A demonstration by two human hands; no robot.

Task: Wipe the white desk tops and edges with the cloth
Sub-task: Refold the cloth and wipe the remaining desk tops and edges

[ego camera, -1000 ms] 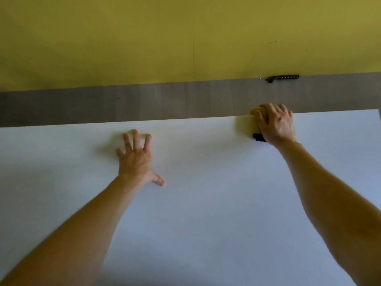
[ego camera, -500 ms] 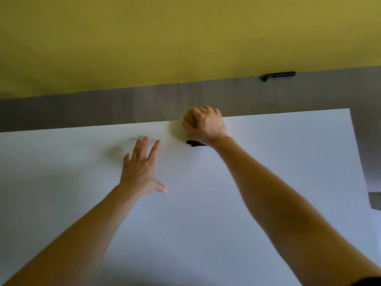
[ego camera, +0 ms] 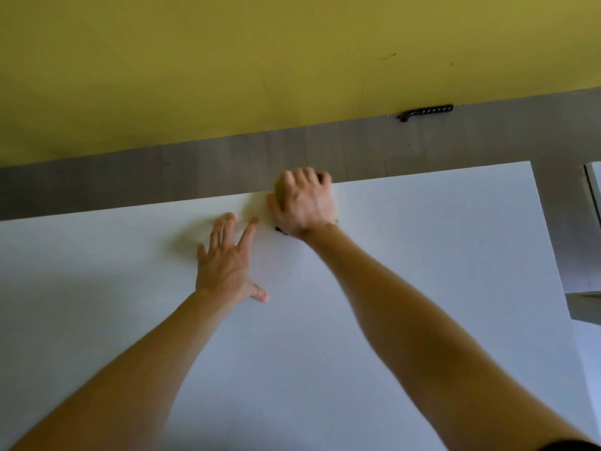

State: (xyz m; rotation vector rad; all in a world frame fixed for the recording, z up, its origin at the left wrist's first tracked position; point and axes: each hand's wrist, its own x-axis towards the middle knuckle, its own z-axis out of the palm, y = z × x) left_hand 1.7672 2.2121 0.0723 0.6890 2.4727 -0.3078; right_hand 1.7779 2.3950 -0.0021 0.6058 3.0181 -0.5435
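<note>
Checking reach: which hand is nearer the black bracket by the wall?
Right. The right hand grips the cloth at the far desk edge, below-left of the bracket; the left hand lies flat farther back.

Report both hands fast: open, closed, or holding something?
Left hand: open, fingers spread flat on the smooth white desk top.
Right hand: closed on the mostly hidden yellow cloth at the desk's far edge.

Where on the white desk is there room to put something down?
Bare: the white desk left of the left hand, the stretch between the forearms, and right of the right hand up to the desk's edge. Crowded: the middle of the far edge, where the right hand grips the cloth.
</note>
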